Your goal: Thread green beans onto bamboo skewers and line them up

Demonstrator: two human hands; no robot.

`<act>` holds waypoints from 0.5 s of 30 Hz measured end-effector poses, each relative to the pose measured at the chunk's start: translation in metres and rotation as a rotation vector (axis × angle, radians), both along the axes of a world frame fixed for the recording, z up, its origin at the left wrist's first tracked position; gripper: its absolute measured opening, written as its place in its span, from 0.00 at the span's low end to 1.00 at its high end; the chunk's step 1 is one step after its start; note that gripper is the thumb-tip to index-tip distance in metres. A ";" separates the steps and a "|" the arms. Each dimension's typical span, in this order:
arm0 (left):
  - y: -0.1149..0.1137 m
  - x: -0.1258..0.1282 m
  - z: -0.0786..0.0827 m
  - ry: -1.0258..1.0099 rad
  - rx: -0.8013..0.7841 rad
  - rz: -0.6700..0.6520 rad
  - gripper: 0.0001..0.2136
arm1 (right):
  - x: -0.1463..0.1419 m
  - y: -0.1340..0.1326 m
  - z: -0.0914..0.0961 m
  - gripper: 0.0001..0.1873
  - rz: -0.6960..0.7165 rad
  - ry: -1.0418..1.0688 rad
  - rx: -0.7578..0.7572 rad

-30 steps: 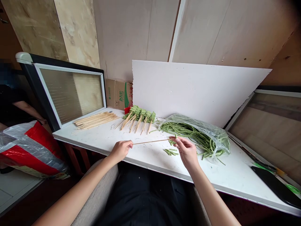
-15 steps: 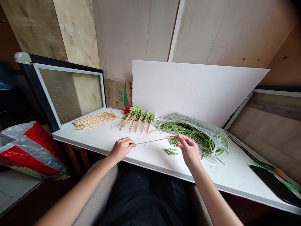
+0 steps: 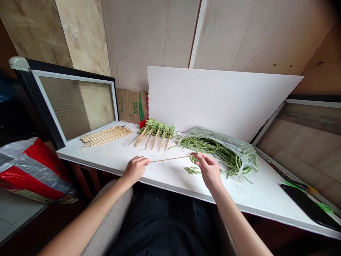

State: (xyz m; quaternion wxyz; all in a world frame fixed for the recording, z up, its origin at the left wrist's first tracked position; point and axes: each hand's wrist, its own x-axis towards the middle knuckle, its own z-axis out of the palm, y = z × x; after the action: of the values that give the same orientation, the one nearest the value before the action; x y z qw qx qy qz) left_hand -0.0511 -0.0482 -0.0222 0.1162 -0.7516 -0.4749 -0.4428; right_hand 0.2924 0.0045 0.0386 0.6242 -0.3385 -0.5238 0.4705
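here, seen from above the person's own lap, a white tabletop (image 3: 114, 156) runs across the view. far left, off the table, lies a red and clear plastic bag (image 3: 34, 170). next, a framed glass panel (image 3: 71, 103) leans at the table's left end, with a pile of bare bamboo sticks (image 3: 106, 135) just in front of it. behind these stands a cardboard box (image 3: 133, 106) against the wall. beside the pile, a fan of finished bean skewers (image 3: 156, 129) rests on the table, green ends toward the wall.

near the front edge, the left hand (image 3: 134, 169) has its fingers curled, thumb and fingertips pinching the blunt end of one skewer (image 3: 170, 159). the skewer is held just above the table, almost level, pointing right. at its tip, the right hand (image 3: 209, 170) pinches a short bean piece (image 3: 196, 153) between thumb and forefinger, the other fingers loosely bent close together. whether the tip has pierced the piece cannot be told. a few cut bean pieces (image 3: 192, 170) lie on the table between the hands.

just right of the right hand, a clear bag of long beans (image 3: 226, 151) lies open toward the hands. a white board (image 3: 213, 99) leans behind it. far right, a dark flat object (image 3: 309, 206) lies at the table's edge.
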 end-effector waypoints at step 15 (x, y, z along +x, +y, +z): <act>-0.007 0.019 -0.003 -0.089 -0.227 -0.158 0.22 | -0.018 -0.015 -0.006 0.16 0.120 -0.120 0.033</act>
State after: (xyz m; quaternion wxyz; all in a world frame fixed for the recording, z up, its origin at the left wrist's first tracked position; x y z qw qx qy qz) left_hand -0.0321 -0.0553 -0.0249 -0.0258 -0.7745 -0.4659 -0.4270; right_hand 0.2749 -0.0102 0.0327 0.5678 -0.3237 -0.5875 0.4772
